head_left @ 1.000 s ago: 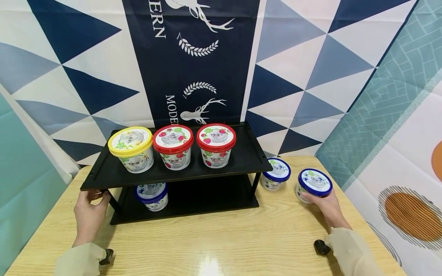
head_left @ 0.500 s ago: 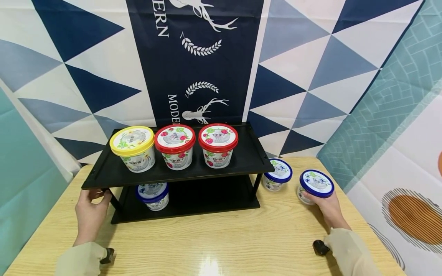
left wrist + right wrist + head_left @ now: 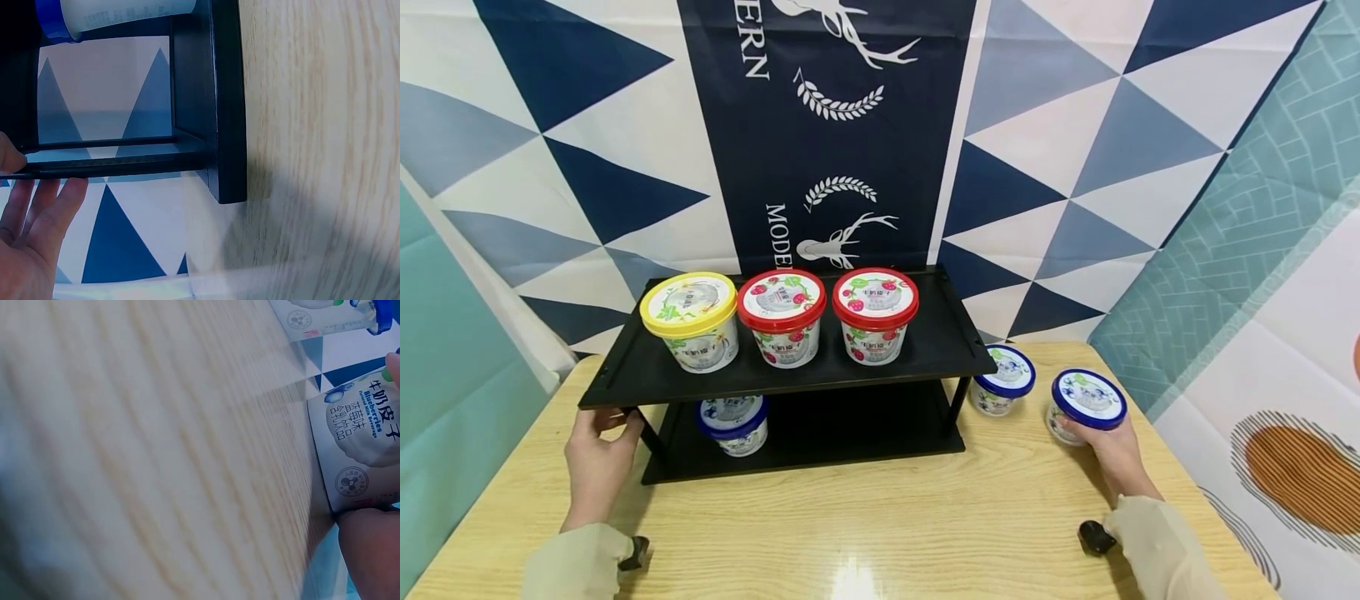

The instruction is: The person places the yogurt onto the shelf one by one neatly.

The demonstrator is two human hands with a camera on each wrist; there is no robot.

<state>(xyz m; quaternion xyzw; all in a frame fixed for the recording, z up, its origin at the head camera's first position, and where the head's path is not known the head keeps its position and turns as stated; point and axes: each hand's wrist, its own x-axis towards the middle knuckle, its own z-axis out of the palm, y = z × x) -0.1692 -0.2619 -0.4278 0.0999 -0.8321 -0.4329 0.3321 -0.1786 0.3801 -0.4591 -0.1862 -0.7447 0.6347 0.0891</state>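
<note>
My left hand (image 3: 598, 467) grips the left front post of a black two-tier shelf (image 3: 820, 379). In the left wrist view the thumb lies on one side of the post (image 3: 119, 164) and the fingers (image 3: 62, 206) on the other. At the table's right side, my right hand (image 3: 1112, 454) holds a blue-lidded tub (image 3: 1088, 400) from its near side. The right wrist view shows blueberry print on that tub (image 3: 362, 437), between thumb and finger. A second blue-lidded tub (image 3: 1003, 375) stands just beyond the shelf's right end.
On the upper tier stand a yellow-lidded tub (image 3: 692, 321) and two red-lidded tubs, one in the middle (image 3: 782, 317) and one at right (image 3: 875, 315). Another blue-lidded tub (image 3: 735, 425) sits on the lower tier at left. Patterned cloth (image 3: 842, 150) hangs behind the wooden table (image 3: 820, 533).
The head view has shifted slightly, moving the scene a little to the right. Both hands keep their holds on the shelf post and the blue-lidded tub.
</note>
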